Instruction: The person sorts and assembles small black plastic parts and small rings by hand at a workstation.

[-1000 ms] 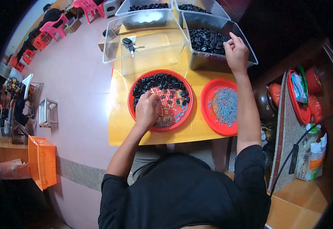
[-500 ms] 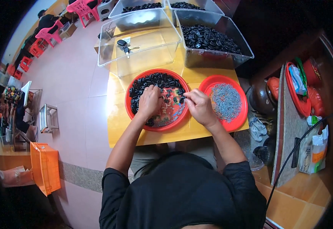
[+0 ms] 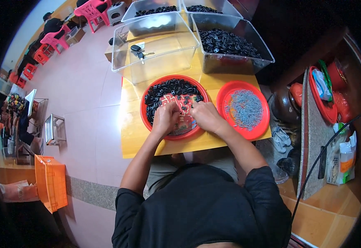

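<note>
Two hands now meet over the red tray (image 3: 147,120) of black parts (image 3: 170,89): the right hand (image 3: 205,117) has come back from the far bin (image 3: 246,62), so both pinch at pieces together; what the curled fingers hold I cannot tell. Left hand (image 3: 166,118) stays. Beside, a plate (image 3: 223,93) of grey pins (image 3: 245,109); clear box (image 3: 164,58) with keys (image 3: 138,50) behind.

Red round tray (image 3: 147,120) flat on the yellow table (image 3: 133,136), in front of the person. Holds many small black plastic parts (image 3: 168,89), heaped mostly along the far and left side; the near middle is bare and shows a printed red pattern. Left hand (image 3: 165,118) and right hand (image 3: 204,116) both rest palm-down on the tray's near half, close together, fingertips at the black parts. Whether either pinches a part cannot be told.
</note>
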`<state>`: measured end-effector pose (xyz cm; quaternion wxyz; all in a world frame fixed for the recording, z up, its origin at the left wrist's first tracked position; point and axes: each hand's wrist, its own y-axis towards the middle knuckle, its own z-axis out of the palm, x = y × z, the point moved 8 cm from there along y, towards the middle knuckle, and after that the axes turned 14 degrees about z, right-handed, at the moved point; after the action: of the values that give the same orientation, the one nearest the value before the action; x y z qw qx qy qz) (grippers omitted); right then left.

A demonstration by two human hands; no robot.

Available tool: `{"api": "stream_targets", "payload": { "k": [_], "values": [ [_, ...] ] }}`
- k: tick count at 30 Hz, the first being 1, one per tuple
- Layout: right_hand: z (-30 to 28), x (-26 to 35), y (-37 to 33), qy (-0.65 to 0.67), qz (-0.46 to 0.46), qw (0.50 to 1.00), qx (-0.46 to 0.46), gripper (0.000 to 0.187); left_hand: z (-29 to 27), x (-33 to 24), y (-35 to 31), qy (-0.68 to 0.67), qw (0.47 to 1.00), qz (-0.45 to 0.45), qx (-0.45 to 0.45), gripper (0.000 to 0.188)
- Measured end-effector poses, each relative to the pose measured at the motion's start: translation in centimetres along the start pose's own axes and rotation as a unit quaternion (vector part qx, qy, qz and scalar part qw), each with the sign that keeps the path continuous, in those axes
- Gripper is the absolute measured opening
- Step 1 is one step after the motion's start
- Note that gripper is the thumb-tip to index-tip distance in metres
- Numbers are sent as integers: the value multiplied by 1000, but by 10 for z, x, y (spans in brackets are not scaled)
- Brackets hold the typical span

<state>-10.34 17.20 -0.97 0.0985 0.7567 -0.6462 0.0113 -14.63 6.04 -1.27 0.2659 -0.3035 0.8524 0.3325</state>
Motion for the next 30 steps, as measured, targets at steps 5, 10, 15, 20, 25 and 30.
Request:
{"api": "stream_targets", "payload": {
  "k": [5,10,15,20,25,30],
  "values": [
    [7,8,6,-12,-28,998,57,8,-2,-1,-6,6,1000,-11,-11,8],
    [-1,-12,9,120,63,991,-21,7,-8,-10,-11,74,995,50,-50,6],
    [-14,-24,4,316,99,943,-38,8,-16,-15,-11,105,989,65,-75,4],
    [-21,-25,-7,373,115,919,-51,12,0,-15,3,110,990,72,-53,6],
    [-16,-30,-18,429,124,893,-62,12,25,-15,21,186,980,59,41,20],
    [-22,-34,-28,438,144,882,-91,12,28,-5,22,209,975,54,46,16]
  ]
}}
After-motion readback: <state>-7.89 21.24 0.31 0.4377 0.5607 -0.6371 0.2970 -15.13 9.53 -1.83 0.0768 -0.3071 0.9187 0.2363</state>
